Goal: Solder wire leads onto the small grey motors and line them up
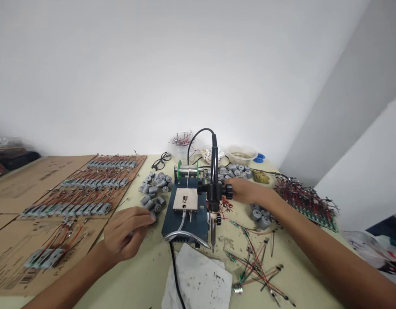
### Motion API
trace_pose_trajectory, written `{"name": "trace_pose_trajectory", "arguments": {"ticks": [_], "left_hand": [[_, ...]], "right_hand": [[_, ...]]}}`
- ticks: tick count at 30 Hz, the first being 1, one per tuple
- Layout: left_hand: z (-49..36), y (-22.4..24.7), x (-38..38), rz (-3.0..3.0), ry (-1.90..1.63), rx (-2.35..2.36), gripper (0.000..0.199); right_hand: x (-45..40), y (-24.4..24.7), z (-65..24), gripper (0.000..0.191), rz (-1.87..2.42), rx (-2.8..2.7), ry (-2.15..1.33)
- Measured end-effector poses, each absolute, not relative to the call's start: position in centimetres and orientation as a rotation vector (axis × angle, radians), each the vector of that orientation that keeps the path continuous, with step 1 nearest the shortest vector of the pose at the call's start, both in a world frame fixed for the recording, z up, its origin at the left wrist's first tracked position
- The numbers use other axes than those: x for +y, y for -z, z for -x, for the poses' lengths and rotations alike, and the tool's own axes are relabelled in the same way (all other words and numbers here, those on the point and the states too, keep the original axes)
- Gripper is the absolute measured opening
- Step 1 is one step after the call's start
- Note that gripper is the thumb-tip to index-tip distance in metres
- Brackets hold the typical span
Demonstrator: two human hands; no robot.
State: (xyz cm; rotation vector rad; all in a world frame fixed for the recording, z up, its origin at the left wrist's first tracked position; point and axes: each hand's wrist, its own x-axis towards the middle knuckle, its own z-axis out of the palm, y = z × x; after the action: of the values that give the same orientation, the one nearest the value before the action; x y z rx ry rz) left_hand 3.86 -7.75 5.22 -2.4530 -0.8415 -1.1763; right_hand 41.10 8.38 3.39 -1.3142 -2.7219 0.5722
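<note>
My left hand [127, 231] is left of the soldering machine, fingers curled and thumb tucked in. Its fingertips are on a small grey motor [152, 216] at the near edge of a loose pile of motors [157, 183]. A bit of grey shows inside the curled palm. My right hand [241, 191] reaches behind the upright soldering iron [214, 171], close to another heap of grey motors [236, 171]; its fingers are hidden by the iron's clamp. The dark blue soldering machine [169, 223] carries a solder spool [188, 171] and a pale metal plate [188, 195].
Rows of motors with red and black wires [78, 209] lie on cardboard [11, 231] at left. Loose wired boards [257, 268] are at front right, a dense wired bundle [307, 201] beyond. A stained white sheet [198, 279], glasses [161, 160] and a bowl [242, 154] also lie about.
</note>
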Motion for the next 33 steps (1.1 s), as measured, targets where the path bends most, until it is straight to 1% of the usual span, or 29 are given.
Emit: {"name": "trace_pose_trajectory", "arguments": {"ticks": [3,8,10,15,18,22,28,31,33], "left_hand": [[-3.8,-5.1,-7.7,2.46,1.169,-0.831,0.033],[-3.8,-5.7,-7.5,2.458,1.152,-0.857,0.032],[-3.7,-5.9,-7.5,2.448,1.151,-0.868,0.031],[-3.3,-5.9,-7.6,2.427,1.121,-0.893,0.029],[-3.3,-5.8,-7.6,2.44,1.097,-0.903,0.029],[-3.2,-5.8,-7.3,2.438,1.103,-0.91,0.028],[-2.8,-4.7,-6.5,2.42,1.159,-0.919,0.026],[-2.7,-4.1,-6.2,2.405,1.197,-0.923,0.026],[-2.8,-4.0,-6.2,2.409,1.197,-0.934,0.025]], "right_hand": [[8.9,-3.0,-41.6,0.022,1.285,-2.76,-0.498],[10.6,-2.5,-41.7,0.017,1.281,-2.689,-0.231],[10.7,-2.1,-41.3,0.02,1.263,-2.663,-0.147],[10.1,-1.0,-40.6,0.021,1.231,-2.61,-0.08],[10.4,-0.8,-40.8,0.022,1.222,-2.553,-0.156],[11.5,-1.7,-42.1,0.023,1.225,-2.402,-0.379],[12.2,-4.5,-44.9,0.037,1.149,-2.073,-0.808],[12.1,-5.5,-45.6,0.042,1.093,-1.935,-0.947],[11.9,-5.9,-45.8,0.042,1.064,-1.895,-1.018]]}}
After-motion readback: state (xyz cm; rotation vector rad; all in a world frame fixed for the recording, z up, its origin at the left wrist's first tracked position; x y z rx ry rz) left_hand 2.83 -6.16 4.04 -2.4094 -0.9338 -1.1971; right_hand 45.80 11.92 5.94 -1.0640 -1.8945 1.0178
